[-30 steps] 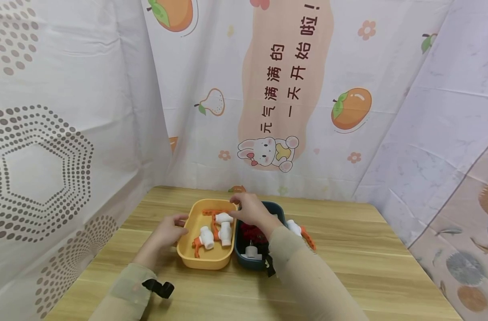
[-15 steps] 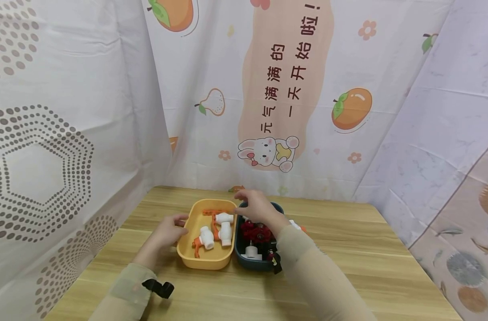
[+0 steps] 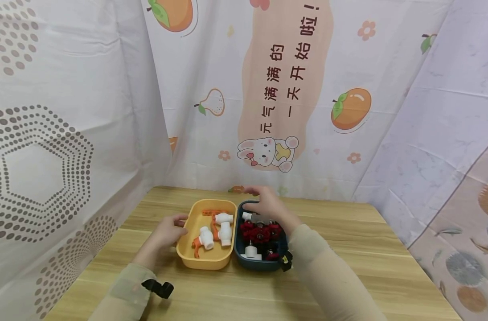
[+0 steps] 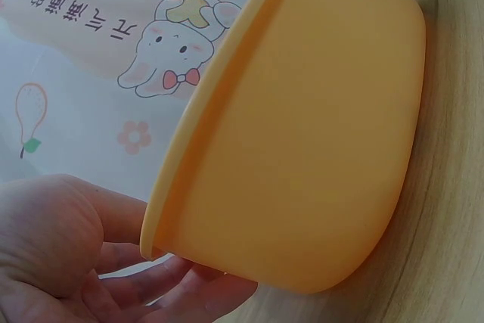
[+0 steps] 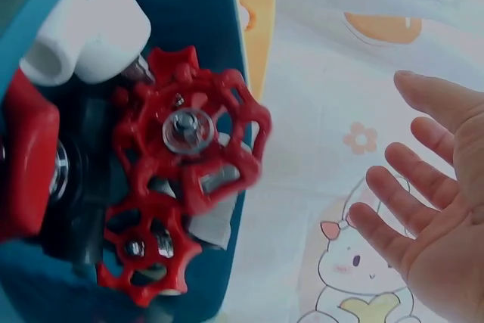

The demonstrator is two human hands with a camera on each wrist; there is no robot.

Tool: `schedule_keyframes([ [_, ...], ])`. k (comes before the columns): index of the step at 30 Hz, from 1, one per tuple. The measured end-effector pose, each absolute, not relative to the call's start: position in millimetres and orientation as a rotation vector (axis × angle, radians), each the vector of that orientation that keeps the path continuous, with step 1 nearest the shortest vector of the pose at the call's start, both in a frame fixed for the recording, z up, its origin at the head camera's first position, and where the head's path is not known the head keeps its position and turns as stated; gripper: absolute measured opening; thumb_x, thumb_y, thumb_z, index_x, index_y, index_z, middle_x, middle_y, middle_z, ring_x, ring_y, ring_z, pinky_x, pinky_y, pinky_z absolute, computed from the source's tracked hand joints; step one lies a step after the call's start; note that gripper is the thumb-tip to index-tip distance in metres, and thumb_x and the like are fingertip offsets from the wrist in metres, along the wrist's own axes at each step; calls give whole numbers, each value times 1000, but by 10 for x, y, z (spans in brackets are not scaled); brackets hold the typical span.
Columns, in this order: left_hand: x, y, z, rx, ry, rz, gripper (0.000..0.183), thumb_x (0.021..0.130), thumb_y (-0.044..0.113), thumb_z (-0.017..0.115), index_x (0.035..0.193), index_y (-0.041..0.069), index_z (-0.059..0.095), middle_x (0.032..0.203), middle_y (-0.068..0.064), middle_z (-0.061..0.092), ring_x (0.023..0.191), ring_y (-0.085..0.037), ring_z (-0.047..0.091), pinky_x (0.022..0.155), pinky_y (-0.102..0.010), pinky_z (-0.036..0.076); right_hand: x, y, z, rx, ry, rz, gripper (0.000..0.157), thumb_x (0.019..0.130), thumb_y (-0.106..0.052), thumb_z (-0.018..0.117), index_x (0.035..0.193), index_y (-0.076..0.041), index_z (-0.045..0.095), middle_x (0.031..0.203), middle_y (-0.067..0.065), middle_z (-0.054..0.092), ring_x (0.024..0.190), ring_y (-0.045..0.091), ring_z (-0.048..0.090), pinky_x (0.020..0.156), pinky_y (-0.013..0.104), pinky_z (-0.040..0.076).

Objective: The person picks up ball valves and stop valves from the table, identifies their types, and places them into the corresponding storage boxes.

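Note:
My left hand [image 3: 168, 232] rests at the left side of a yellow bin [image 3: 205, 265], its fingers touching the outer wall near the rim. Inside the bin lie white ball valves [image 3: 225, 232] with orange lever handles. My right hand [image 3: 269, 206] hovers over the back of a dark blue bin [image 3: 260, 266], holding nothing. In the right wrist view its fingers are spread and relaxed. That bin contains several valves with red handwheels [image 5: 189, 130] and a white pipe fitting [image 5: 113, 28]. My right hand and forearm hide part of the blue bin.
Both bins stand side by side on a wooden table [image 3: 348, 249]. A printed curtain [image 3: 308, 169] hangs behind the table, with more cloth at the left and right. Black straps [image 3: 158, 288] are worn on both wrists.
My right hand has moved right, from the yellow bin's edge to over the blue bin, uncovering more red handwheels. The arm now covers the valve right of the bin. My left hand stays put.

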State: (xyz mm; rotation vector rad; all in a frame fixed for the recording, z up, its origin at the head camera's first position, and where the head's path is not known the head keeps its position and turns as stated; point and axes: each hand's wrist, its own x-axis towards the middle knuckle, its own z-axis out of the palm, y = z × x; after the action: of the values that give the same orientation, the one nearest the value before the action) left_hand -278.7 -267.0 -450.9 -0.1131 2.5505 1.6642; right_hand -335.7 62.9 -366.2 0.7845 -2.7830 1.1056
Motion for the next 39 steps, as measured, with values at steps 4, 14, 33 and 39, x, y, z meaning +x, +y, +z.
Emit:
schedule_keyframes([
  [4,-2787,-2666,-4507,-118,2548,1667,54,95,-4,61,147,-1,48,128,-27,52,102,-35,63,67,-43,62,-3357,750,-3619,803,-2743,1097,42,91,-20,79,131,-10,66,131,7,65,124,32,56,102,49,49],
  [14,-2811,-2675,-4525,-117,2544,1676,54,94,-5,61,147,0,48,127,-27,53,101,-35,63,66,-42,62,-3333,1094,-3530,781,-2699,1154,48,90,-22,79,133,-8,63,137,11,62,129,34,55,104,53,48],
  [33,-2802,-2685,-4531,-92,2595,1633,53,93,-3,63,145,-2,50,125,-27,54,97,-32,64,65,-42,62,-3302,1627,-3529,688,-2715,1161,57,91,-27,78,140,-7,57,143,16,56,132,40,50,103,59,46],
  [39,-2800,-2678,-4537,-93,2596,1630,53,94,-4,62,145,-2,50,124,-26,55,95,-31,65,64,-41,62,-3296,1793,-3584,670,-2735,1134,60,91,-30,79,142,-9,56,145,16,55,133,41,49,103,61,45],
])
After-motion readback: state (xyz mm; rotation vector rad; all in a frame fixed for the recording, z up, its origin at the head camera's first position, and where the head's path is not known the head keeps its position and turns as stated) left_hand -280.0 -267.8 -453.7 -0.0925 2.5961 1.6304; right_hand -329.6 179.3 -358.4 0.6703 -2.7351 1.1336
